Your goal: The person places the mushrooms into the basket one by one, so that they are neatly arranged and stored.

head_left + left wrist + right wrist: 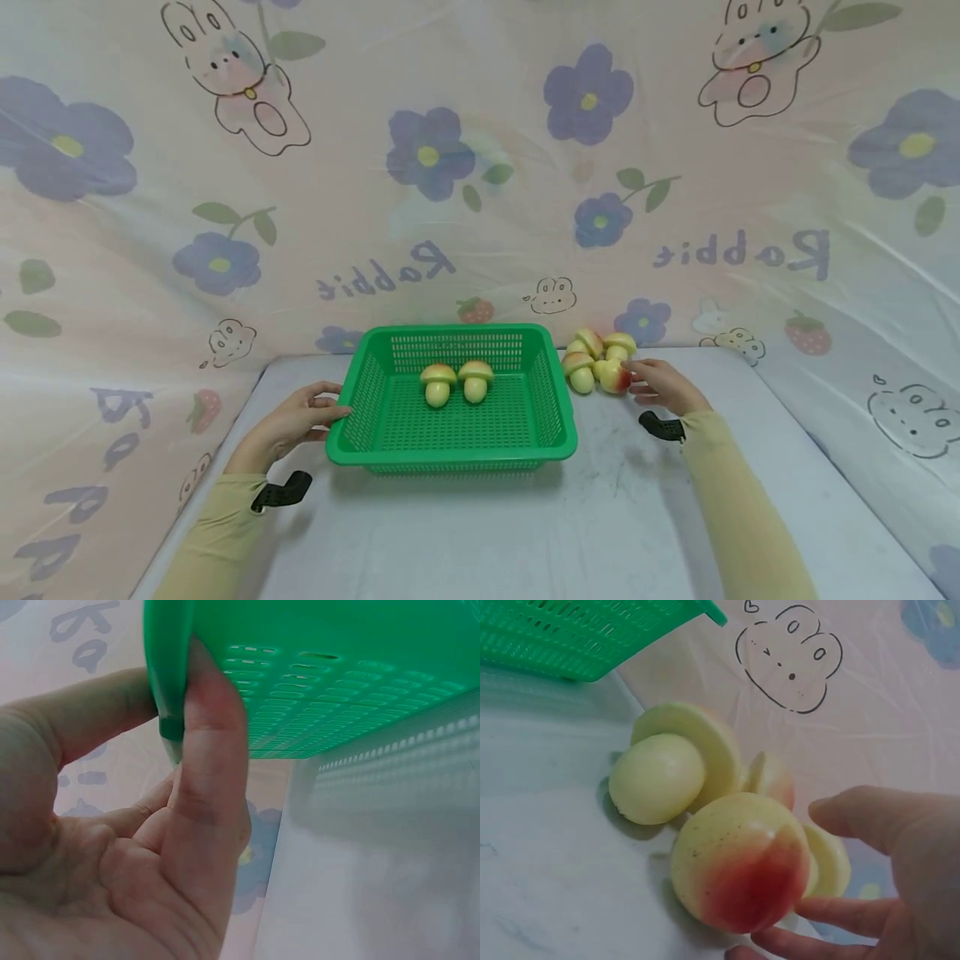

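My left hand (288, 422) grips the left rim of a green plastic basket (450, 456), thumb on one side and fingers on the other, as the left wrist view shows. Inside the basket lie two toy mushrooms, one on the left (437, 385) and one on the right (476, 381), with pale stems and yellowish caps. Several more mushrooms are clustered on the table right of the basket. My right hand (667, 385) reaches in from their right, fingers spread. Its fingertips are right at the nearest mushroom (739, 862), whose round cap is yellow with a red patch.
The white-covered table (450, 542) ends at a patterned curtain (510, 208) with rabbits and flowers, which rises behind and beside it. Another mushroom (660, 776) of the cluster lies close to the basket's right wall. Each wrist wears a black device.
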`<state>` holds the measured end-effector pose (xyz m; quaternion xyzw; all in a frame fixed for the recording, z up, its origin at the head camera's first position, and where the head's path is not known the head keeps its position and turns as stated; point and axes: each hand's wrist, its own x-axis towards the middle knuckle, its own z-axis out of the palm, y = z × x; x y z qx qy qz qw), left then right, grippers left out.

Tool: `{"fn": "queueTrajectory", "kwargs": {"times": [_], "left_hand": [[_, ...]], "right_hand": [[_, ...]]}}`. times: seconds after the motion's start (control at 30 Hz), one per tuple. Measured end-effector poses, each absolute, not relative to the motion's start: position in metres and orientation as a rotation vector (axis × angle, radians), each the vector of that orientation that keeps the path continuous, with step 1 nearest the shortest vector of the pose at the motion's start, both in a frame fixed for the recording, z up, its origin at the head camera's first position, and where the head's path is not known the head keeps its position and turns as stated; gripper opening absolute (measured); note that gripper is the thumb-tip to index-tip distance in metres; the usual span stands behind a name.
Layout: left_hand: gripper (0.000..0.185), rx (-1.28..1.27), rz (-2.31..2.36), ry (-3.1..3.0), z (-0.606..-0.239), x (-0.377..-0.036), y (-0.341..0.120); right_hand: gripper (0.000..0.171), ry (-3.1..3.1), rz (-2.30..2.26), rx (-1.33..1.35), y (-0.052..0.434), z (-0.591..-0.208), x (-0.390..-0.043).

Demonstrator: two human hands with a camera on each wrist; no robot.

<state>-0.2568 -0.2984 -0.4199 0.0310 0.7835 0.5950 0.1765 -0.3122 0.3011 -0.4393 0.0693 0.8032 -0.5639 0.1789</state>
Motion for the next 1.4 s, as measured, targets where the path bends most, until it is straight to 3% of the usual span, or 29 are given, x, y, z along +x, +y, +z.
{"fn": "queueTrajectory", "kwargs": {"times": [0.5,1.13,1.4], "left_hand": [[0.061,0.069,1.676,2.211,-0.415,-0.256,-0.298],[0.061,0.066,1.682,2.205,-0.415,-0.258,-0.297],[0.061,0.061,1.676,2.209,-0.415,-0.257,-0.297]], "right_hand": [[0.067,2.386,-1.618,0.265,0.284,-0.448,-0.320],[0.083,2.640,-1.439,0.334,0.269,-0.453,-0.317],[0.076,2.651,-1.437,0.339,0.273,-0.450,-0.309]]}}
